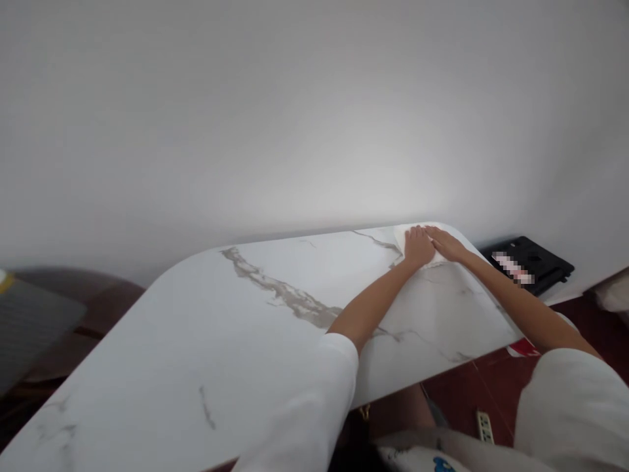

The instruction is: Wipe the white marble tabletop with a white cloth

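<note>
At the far right corner of a white marble-patterned table (187, 328), a white cloth (434, 263) lies under both hands. My left hand (419, 245) bears down on it, its fingers bent over the cloth. Beside it, my right hand (446, 244) rests flat with fingers stretched toward the left hand, touching the cloth's right part. The two hands meet at the fingertips. Much of the cloth is covered by them.
A plain pale wall (314, 118) runs along the table's back edge. To the right, a black plastic case (540, 259) stands low by the wall. On the dark red floor (457, 393) lies a power strip (484, 427). A grey woven surface (39, 328) shows at left.
</note>
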Available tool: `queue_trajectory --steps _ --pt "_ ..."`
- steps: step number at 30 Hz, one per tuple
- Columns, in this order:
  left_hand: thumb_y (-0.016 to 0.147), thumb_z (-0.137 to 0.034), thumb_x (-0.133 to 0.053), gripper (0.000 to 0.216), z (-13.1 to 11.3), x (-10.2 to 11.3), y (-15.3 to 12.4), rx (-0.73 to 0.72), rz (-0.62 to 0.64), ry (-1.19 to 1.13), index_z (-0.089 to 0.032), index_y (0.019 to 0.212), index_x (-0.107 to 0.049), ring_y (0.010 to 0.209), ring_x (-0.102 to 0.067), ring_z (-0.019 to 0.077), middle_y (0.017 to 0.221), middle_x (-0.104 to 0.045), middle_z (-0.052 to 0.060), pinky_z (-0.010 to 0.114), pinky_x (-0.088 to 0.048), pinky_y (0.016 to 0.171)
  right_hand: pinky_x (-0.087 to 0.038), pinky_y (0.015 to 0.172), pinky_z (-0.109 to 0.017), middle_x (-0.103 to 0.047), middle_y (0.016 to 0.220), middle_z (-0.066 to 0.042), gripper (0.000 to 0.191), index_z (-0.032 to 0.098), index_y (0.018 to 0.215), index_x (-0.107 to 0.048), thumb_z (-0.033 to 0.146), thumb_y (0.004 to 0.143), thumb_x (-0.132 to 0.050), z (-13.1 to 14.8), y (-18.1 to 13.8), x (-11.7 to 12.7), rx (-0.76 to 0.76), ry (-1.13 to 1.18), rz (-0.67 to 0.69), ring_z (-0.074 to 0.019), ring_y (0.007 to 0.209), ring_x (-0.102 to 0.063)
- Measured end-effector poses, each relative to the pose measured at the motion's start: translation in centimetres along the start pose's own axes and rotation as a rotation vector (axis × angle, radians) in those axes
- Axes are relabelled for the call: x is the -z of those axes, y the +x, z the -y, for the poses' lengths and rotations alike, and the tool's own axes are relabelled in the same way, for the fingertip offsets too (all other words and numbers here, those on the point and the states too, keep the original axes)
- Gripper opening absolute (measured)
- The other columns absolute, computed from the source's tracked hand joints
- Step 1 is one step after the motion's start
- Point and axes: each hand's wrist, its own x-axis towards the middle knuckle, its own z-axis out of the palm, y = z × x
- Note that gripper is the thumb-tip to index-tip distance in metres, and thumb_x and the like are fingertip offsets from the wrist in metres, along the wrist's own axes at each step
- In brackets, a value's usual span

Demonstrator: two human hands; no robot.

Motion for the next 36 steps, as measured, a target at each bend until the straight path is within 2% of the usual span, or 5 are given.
queue_trajectory --steps 11,16,23,31,36 --pt "0.092 -0.026 -0.034 0.045 -8.4 2.3 -10.7 -0.296 -0.003 -0.047 -0.006 0.131 -0.043 0.124 -0.039 0.0284 0.137 -0.044 0.017 0.045 -0.027 0.104 -0.034 0.106 -0.045 -0.039 0.145 -0.007 0.052 0.018 0.141 -0.036 0.027 0.092 -0.023 6.0 -17.5 2.9 -0.280 -0.135 -0.086 -0.0236 0.134 -0.032" --pt "0.091 -0.029 -0.035 0.043 -11.0 1.5 -11.2 -0.450 -0.054 -0.072 -0.004 0.124 -0.048 0.117 -0.044 0.0274 0.127 -0.050 0.019 0.042 -0.033 0.098 -0.036 0.106 -0.045 -0.046 0.140 -0.008 0.050 0.018 0.136 -0.044 0.027 0.089 -0.028 5.1 -21.0 3.4 -0.387 -0.154 -0.129 -0.0244 0.130 -0.039" --pt "0.091 -0.026 -0.037 0.039 -10.8 -0.3 -4.9 -0.370 -0.001 -0.095 -0.005 0.122 -0.050 0.115 -0.045 0.0253 0.125 -0.052 0.017 0.040 -0.033 0.099 -0.036 0.106 -0.042 -0.048 0.138 -0.011 0.051 0.012 0.133 -0.047 0.022 0.088 -0.026 0.1 -16.0 3.1 -0.347 -0.179 -0.130 -0.0221 0.128 -0.042" --pt "0.092 -0.025 -0.035 0.039 -7.3 -2.7 2.3 -0.259 0.008 -0.124 -0.009 0.126 -0.047 0.122 -0.040 0.0248 0.131 -0.048 0.015 0.041 -0.028 0.103 -0.035 0.106 -0.039 -0.046 0.139 -0.012 0.052 0.011 0.135 -0.043 0.021 0.087 -0.026 -5.3 -7.4 0.9 -0.307 -0.105 -0.118 -0.0210 0.130 -0.040" --pt "0.092 -0.024 -0.035 0.039 -4.2 -3.7 5.7 -0.246 0.021 -0.130 -0.007 0.126 -0.047 0.123 -0.041 0.0236 0.131 -0.049 0.016 0.037 -0.028 0.104 -0.039 0.102 -0.042 -0.046 0.139 -0.011 0.051 0.015 0.135 -0.043 0.020 0.087 -0.026 -5.6 -2.6 0.2 -0.337 -0.123 -0.130 -0.0219 0.128 -0.041"
